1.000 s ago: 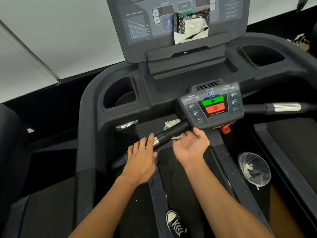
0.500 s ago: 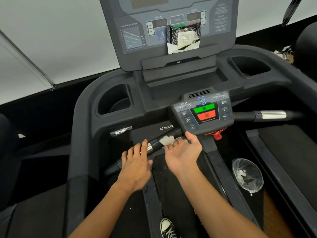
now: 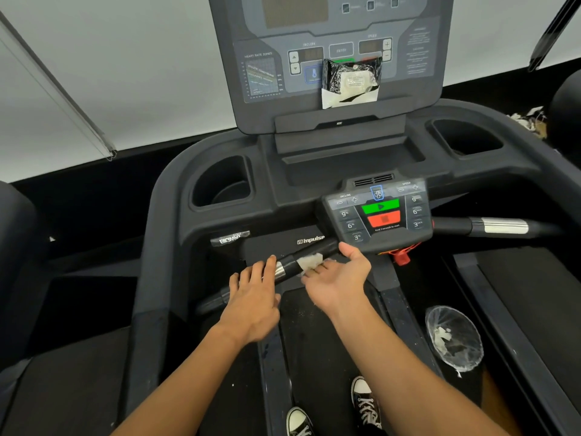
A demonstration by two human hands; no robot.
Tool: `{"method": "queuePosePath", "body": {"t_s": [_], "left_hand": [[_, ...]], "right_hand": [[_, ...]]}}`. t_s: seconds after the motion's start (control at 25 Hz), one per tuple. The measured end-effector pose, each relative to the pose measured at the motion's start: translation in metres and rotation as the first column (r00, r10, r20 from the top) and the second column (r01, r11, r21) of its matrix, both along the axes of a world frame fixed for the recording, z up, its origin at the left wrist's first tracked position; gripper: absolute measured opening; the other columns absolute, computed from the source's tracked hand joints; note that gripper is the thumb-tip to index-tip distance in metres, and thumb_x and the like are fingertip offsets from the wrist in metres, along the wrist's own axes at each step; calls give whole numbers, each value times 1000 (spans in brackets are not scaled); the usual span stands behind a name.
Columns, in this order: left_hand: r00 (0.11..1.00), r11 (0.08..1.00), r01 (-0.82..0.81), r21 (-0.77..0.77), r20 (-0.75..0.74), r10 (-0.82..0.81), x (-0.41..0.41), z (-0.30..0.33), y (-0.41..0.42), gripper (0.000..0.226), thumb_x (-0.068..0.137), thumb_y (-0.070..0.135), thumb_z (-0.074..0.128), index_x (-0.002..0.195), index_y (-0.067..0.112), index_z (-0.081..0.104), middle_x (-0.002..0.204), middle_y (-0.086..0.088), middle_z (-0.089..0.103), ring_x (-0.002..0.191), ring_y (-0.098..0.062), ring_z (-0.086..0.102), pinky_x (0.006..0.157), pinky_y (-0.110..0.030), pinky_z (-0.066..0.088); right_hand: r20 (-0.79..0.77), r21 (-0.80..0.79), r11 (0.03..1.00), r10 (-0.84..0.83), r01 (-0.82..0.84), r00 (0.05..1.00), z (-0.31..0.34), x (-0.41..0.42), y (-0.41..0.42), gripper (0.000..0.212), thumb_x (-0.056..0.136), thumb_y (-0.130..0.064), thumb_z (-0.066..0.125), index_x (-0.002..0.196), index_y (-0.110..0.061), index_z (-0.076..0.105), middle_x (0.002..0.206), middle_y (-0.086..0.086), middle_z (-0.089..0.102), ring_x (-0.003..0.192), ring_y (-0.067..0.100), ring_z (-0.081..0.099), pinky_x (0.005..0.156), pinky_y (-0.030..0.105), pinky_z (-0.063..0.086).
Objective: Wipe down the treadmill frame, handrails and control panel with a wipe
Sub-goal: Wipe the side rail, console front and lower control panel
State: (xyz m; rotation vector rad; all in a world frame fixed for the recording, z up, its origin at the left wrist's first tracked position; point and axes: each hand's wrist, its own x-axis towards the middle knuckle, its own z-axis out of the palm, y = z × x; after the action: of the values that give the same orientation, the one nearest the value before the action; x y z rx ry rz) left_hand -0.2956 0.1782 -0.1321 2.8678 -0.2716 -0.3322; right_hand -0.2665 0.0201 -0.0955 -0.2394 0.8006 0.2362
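Observation:
My right hand (image 3: pixel 338 278) is turned palm up under the left handrail (image 3: pixel 317 248), its fingertips pinching a small white wipe (image 3: pixel 309 262) against the black bar just left of the lower control panel (image 3: pixel 380 215). Over the same bar, by its chrome ring, my left hand (image 3: pixel 251 297) rests with straight fingers and holds nothing. The upper console (image 3: pixel 314 26) stands behind, with a black wipe packet (image 3: pixel 350 80) leaning on its ledge.
The right handrail (image 3: pixel 503 225) runs off to the right. Cup holders (image 3: pixel 223 184) (image 3: pixel 465 136) flank the console. A red safety clip (image 3: pixel 401 256) hangs below the panel. A clear plastic bag (image 3: pixel 452 338) lies on the right side rail. My shoes (image 3: pixel 366 401) stand on the belt.
My right hand has drawn the wipe up from below the left handrail onto the bar's near side. My left hand stays on the bar. The view has tilted up.

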Motion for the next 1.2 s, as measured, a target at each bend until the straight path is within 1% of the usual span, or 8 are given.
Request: {"method": "queuePosePath", "body": {"t_s": [0.16, 0.32, 0.52, 0.68, 0.84, 0.96, 1.04, 1.2], "left_hand": [[1000, 1000, -2, -18, -15, 1, 1, 2, -1, 79, 97, 33, 49, 158, 19, 1, 156, -2, 24, 145, -25, 22, 122, -53, 14], [1000, 999, 4, -33, -23, -5, -1, 2, 2, 78, 96, 31, 49, 158, 19, 2, 154, -1, 27, 143, -25, 24, 121, -52, 16], [999, 999, 13, -48, -36, -15, 3, 3, 5, 78, 97, 28, 48, 159, 20, 2, 155, -2, 27, 144, -25, 24, 122, -51, 15], [1000, 999, 0, -45, 7, 0, -2, 3, 5, 78, 97, 27, 50, 159, 20, 3, 156, -2, 27, 146, -25, 22, 122, -51, 16], [1000, 997, 3, -76, 29, -1, -7, 1, 13, 75, 100, 27, 48, 159, 20, 3, 163, -3, 18, 152, -25, 12, 124, -50, 10], [999, 998, -31, -49, 36, 33, -18, 2, 23, 74, 102, 28, 46, 160, 21, 1, 166, -1, 10, 154, -24, 3, 125, -51, 7], [995, 996, -82, -29, 53, 83, -25, 1, 35, 71, 102, 30, 45, 160, 20, 5, 166, -1, 12, 154, -26, 6, 124, -51, 11], [982, 985, -170, 36, 92, 166, -38, -8, 61, 63, 100, 28, 47, 156, 15, 22, 155, -5, 34, 146, -26, 29, 122, -46, 23]], "right_hand": [[-27, -6, 1000, 3, -3, 1000, 15, 5, 6, 72, 79, -41, 57, 138, -1, 46, 136, 16, 54, 127, 31, 52, 114, 45, 31], [-131, -74, 994, -93, 84, 987, 11, 19, 15, 45, 82, -38, 59, 118, -10, 62, 110, 7, 65, 87, 24, 64, 71, 37, 56], [19, -276, 959, 65, -57, 998, 13, 3, 13, 52, 78, -22, 60, 125, 1, 56, 106, 14, 59, 92, 25, 60, 78, 29, 47], [-145, -830, 540, 28, -137, 989, -20, -17, 37, 18, 83, -6, 63, 97, -16, 69, 88, 3, 69, 77, 20, 64, 71, 33, 52], [-92, -814, 577, -10, -69, 996, -52, -11, 21, 17, 76, -1, 79, 86, -13, 74, 89, 10, 75, 78, 23, 73, 82, 41, 60], [-51, -998, 25, 230, -58, 972, -36, -14, 17, 10, 78, -9, 78, 81, -18, 74, 83, -3, 71, 73, 5, 66, 86, 35, 55], [52, -915, -302, 571, 269, 819, -25, -19, 15, 10, 79, -8, 71, 82, -17, 70, 90, -6, 65, 80, 4, 60, 82, 21, 48], [-394, -707, -392, 909, 588, 133, -25, -2, 32, 14, 85, -6, 60, 99, -10, 63, 139, 10, 44, 134, 31, 38, 112, 26, 28]]}}
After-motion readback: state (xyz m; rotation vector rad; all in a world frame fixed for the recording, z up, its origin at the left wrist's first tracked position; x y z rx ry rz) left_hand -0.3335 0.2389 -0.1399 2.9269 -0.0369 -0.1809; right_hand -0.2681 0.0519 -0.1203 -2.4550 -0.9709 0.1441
